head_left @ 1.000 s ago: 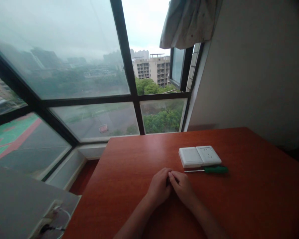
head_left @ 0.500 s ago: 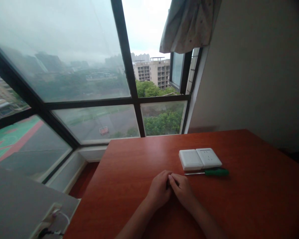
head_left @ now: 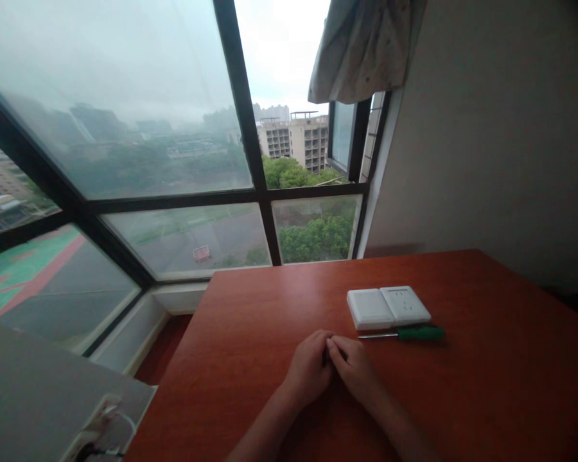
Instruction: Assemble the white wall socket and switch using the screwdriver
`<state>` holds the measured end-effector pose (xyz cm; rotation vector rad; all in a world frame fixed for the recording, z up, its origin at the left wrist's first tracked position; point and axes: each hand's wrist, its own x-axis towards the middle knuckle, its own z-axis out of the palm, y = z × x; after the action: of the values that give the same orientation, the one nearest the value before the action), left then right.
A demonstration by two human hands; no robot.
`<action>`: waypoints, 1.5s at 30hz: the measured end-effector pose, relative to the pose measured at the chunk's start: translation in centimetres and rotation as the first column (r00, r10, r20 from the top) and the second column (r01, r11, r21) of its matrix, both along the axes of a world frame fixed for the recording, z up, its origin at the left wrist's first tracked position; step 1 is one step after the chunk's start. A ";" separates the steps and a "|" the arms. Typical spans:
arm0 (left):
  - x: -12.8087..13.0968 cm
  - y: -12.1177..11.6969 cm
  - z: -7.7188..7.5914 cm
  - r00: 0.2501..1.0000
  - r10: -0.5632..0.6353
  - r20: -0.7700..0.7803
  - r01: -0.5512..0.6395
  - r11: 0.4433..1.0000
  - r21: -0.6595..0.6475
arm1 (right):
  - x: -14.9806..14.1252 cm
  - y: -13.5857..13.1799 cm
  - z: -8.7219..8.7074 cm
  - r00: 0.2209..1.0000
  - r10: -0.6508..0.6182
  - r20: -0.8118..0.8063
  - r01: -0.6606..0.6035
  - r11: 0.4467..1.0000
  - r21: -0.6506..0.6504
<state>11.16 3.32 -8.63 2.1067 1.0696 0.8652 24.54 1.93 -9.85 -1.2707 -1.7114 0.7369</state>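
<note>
My left hand (head_left: 309, 367) and my right hand (head_left: 352, 364) rest together on the reddish-brown table, touching at the fingertips. Both are closed, with the fingers curled inward, and no object shows in either. Just beyond my right hand lies a screwdriver (head_left: 420, 332) with a green handle to the right and a thin metal shaft pointing left. Behind it sit two white square wall plates side by side. The left one is a plain plate (head_left: 370, 308); the right one is a socket plate (head_left: 406, 304) with slots in its face.
The wooden table (head_left: 250, 308) reaches to a window with dark frames (head_left: 264, 192). A curtain (head_left: 361, 51) hangs at the upper right beside a pale wall (head_left: 486, 147). At the lower left, a power strip (head_left: 96, 417) with plugged-in cords sits beside the table.
</note>
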 end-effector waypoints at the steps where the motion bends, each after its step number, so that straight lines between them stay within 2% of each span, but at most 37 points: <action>1: 0.0 0.0 0.0 1.000 0.001 0.001 -0.001 1.000 0.001 | 0.0 0.0 0.0 1.000 0.001 0.000 -0.001 1.000 0.001; 23: 0.0 0.0 0.4 1.000 -0.009 -0.010 0.009 1.000 -0.011 | 0.2 -0.1 0.4 1.000 0.012 -0.005 -0.012 1.000 -0.018; 45: 0.1 0.0 0.2 1.000 -0.003 -0.016 0.003 1.000 -0.014 | 0.3 -0.2 0.7 1.000 0.007 0.001 -0.007 1.000 -0.008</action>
<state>11.22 3.35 -8.45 2.1064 1.0781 0.8382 24.85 1.75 -9.18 -1.2711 -1.7166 0.7475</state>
